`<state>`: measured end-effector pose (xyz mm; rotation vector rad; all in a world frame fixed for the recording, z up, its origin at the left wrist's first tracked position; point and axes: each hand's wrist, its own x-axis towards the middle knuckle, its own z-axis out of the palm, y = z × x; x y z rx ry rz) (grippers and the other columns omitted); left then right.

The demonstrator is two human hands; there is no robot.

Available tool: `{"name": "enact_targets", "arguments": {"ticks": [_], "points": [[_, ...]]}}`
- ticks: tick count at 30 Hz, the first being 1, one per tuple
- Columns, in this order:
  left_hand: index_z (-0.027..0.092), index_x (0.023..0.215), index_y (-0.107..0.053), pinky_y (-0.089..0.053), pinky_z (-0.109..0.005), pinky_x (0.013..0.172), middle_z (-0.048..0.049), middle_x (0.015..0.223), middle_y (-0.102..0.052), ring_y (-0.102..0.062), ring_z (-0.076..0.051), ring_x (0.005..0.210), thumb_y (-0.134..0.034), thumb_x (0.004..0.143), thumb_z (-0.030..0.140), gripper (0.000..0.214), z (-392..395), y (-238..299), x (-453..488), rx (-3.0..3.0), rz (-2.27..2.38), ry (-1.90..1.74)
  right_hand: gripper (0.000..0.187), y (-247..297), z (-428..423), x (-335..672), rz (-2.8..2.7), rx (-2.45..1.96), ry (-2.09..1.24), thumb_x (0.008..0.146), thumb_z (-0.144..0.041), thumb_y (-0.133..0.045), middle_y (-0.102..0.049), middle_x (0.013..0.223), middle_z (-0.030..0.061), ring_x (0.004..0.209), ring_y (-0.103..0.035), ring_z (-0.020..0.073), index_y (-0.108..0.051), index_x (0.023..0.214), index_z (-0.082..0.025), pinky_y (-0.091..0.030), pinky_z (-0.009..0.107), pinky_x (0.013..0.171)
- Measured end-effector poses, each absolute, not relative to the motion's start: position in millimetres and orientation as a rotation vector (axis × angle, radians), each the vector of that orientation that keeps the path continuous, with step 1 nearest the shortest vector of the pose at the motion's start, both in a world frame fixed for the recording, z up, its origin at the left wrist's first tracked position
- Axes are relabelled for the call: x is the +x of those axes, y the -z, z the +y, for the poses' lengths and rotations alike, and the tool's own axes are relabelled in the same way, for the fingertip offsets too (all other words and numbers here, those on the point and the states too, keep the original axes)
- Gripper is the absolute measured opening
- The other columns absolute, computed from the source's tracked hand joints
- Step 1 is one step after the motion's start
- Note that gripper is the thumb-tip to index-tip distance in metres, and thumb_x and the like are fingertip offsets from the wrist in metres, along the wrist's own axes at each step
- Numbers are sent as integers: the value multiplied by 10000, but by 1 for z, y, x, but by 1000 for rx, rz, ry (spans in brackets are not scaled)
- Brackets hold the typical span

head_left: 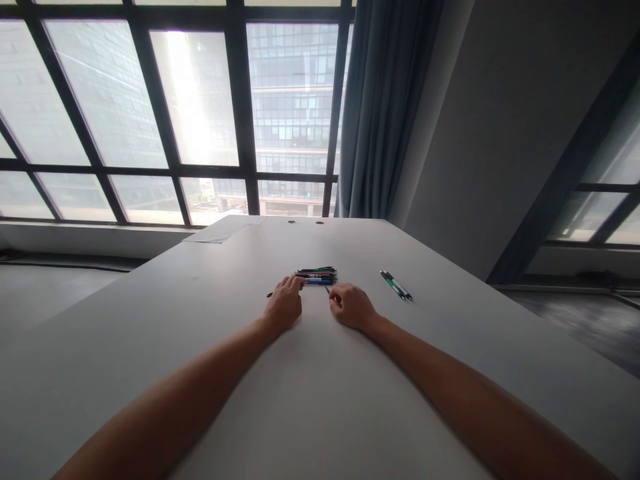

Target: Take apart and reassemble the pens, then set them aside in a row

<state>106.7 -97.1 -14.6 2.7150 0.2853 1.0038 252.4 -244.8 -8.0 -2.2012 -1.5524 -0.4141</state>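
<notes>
Several pens point(317, 273) lie side by side in a bundle on the white table, some dark, with blue, green and red among them. At the bundle's left end rests my left hand point(284, 301), palm down, fingers reaching forward with the tips at the end of a blue pen point(319, 282). A dark pen tip point(269, 295) sticks out on that hand's left; the rest of it is hidden. My right hand point(353, 307) is curled closed just right of the bundle. From its fingers a thin pen end point(327, 289) pokes out toward the bundle.
Two or three pens point(396, 285), one green, lie apart to the right. Sheets of paper point(215, 231) are at the table's far left edge, and two dark round holes point(319, 222) sit near the far edge. Beyond stand windows and a blue curtain point(385, 113).
</notes>
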Motion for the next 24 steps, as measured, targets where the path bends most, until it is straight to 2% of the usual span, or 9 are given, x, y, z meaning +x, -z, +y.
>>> {"name": "enact_targets", "arguments": {"ticks": [3, 6, 11, 16, 21, 24], "points": [[146, 1211, -497, -463, -430, 949, -128, 1095, -599, -544, -237, 1060, -371, 765, 11, 483, -96, 15, 107, 2656, 132, -1099, 98, 9, -244, 251, -1528, -2086, 493, 788, -173, -546, -651, 812, 51, 752, -570, 171, -640, 814, -179, -403, 277, 736], [156, 1323, -433, -473, -415, 967, -137, 1145, -619, -578, -218, 1083, -366, 864, 71, 471, -101, 13, 106, 2511, -88, -1233, 115, 7, -244, 246, -1527, -1932, 573, 820, -194, -547, -646, 804, 51, 748, -573, 174, -633, 891, -164, -411, 300, 754], [188, 1377, -385, -555, -332, 852, -104, 1088, -679, -669, -179, 957, -467, 934, 220, 452, -111, 11, 109, 2117, -146, -1236, 216, 4, -243, 234, -1642, -1739, 565, 885, -350, -573, -662, 822, 53, 742, -588, 179, -633, 975, -163, -412, 311, 706], [192, 1373, -398, -571, -352, 841, -108, 1109, -689, -700, -197, 917, -557, 903, 322, 513, -109, 15, 117, 1773, -35, -1122, 177, 5, -240, 229, -1644, -1739, 517, 879, -346, -606, -676, 784, 45, 746, -597, 180, -654, 865, -176, -387, 319, 716], [190, 1360, -433, -564, -358, 834, -119, 1139, -688, -697, -220, 943, -642, 835, 353, 589, -109, 17, 119, 1705, 1, -1037, 134, 4, -240, 225, -1754, -1673, 479, 880, -283, -595, -680, 798, 37, 810, -593, 184, -633, 796, -186, -363, 319, 771], [165, 1159, -599, -560, -309, 747, -89, 987, -732, -697, -204, 854, -663, 802, 374, 419, -110, 15, 118, 1783, 96, -1045, 132, 3, -239, 221, -1722, -1691, 471, 876, -250, -587, -673, 780, 33, 787, -585, 176, -625, 769, -183, -353, 314, 771]]}}
